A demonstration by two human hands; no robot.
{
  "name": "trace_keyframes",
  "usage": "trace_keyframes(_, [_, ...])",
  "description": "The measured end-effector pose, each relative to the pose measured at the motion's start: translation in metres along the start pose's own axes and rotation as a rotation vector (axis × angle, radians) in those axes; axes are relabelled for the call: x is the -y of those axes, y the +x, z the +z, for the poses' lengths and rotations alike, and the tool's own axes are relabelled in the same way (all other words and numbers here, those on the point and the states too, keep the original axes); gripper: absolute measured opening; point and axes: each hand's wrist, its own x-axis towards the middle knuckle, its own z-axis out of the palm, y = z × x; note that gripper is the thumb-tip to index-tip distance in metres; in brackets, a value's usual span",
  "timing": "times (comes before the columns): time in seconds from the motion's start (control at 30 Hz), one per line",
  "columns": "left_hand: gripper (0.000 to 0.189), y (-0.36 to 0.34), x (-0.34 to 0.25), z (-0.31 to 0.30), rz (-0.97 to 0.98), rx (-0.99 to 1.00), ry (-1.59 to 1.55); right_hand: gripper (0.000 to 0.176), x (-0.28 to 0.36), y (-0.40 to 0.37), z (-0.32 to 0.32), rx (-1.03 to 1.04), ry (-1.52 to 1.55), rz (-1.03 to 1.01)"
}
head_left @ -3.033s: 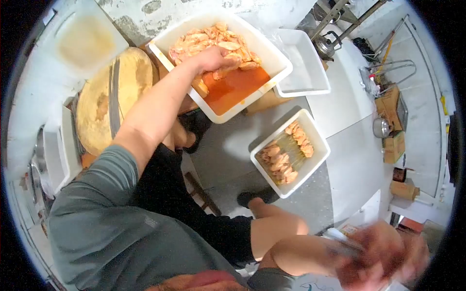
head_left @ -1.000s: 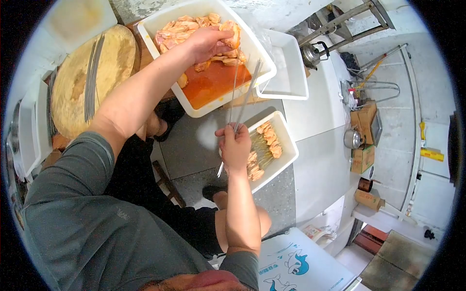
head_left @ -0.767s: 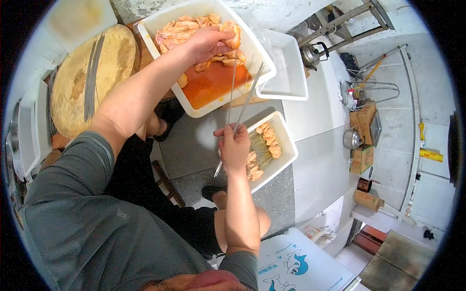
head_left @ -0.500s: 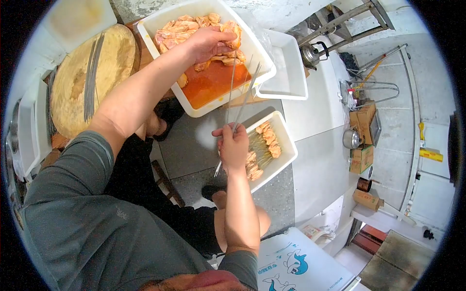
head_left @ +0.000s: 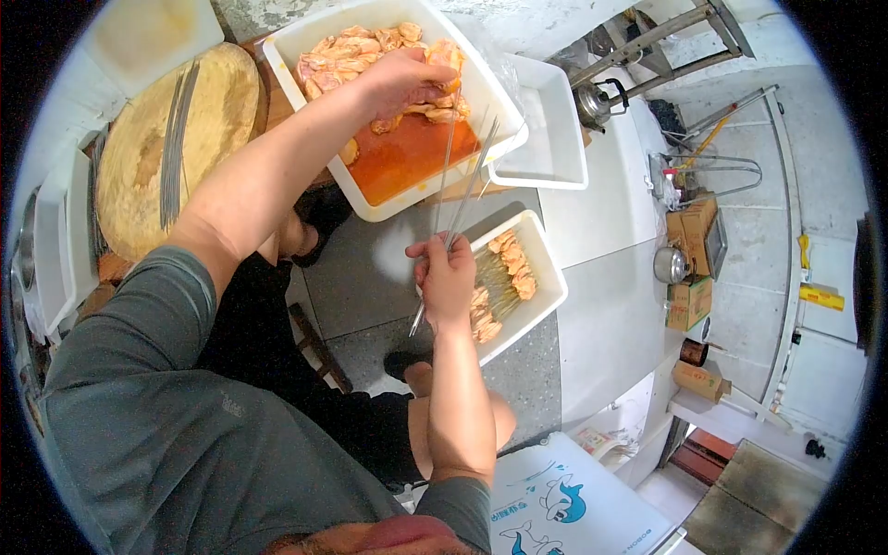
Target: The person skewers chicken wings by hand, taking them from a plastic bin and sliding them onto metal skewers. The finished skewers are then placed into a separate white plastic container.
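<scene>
My left hand (head_left: 407, 83) is over a white tub (head_left: 372, 214), its fingers closed on a piece of raw, marinated meat (head_left: 447, 55). More such meat (head_left: 333, 63) lies in the tub beside reddish-orange liquid (head_left: 398, 162). Lower down, my right hand (head_left: 447, 282) is closed around a few thin metal skewers (head_left: 470, 185). One skewer reaches up to the meat at my left fingertips; whether its tip is in the meat I cannot make out. Right beside this hand is a smaller white tub (head_left: 552, 301) with meat skewers (head_left: 513, 266) laid in it.
Several bare skewers (head_left: 174, 139) lie on a round wooden chopping block (head_left: 129, 176) at the left. Another white tub (head_left: 546, 120) stands behind the meat tub. Kettles (head_left: 592, 104) and cardboard boxes (head_left: 690, 303) are farther right. A white lid with dolphin drawings (head_left: 592, 481) is near me.
Very little differs. My right hand and the skewers have shifted slightly up and to the right, while my left hand keeps its grip on the meat.
</scene>
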Motion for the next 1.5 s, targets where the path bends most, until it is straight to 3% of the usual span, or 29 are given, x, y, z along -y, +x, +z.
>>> trace_keyframes(0.57, [0.019, -0.011, -0.004, 0.018, -0.052, 0.074, 0.091, 0.009, 0.001, 0.003, 0.005, -0.007, -0.017, -0.048])
trace_keyframes(0.87, [0.012, -0.006, 0.004, 0.015, -0.058, 0.144, 0.197, 0.011, 0.010, 0.004, 0.005, 0.010, 0.040, 0.034])
trace_keyframes(1.5, [0.009, -0.003, 0.005, 0.011, -0.047, 0.163, 0.065, 0.010, 0.005, 0.006, 0.010, -0.024, 0.058, -0.048])
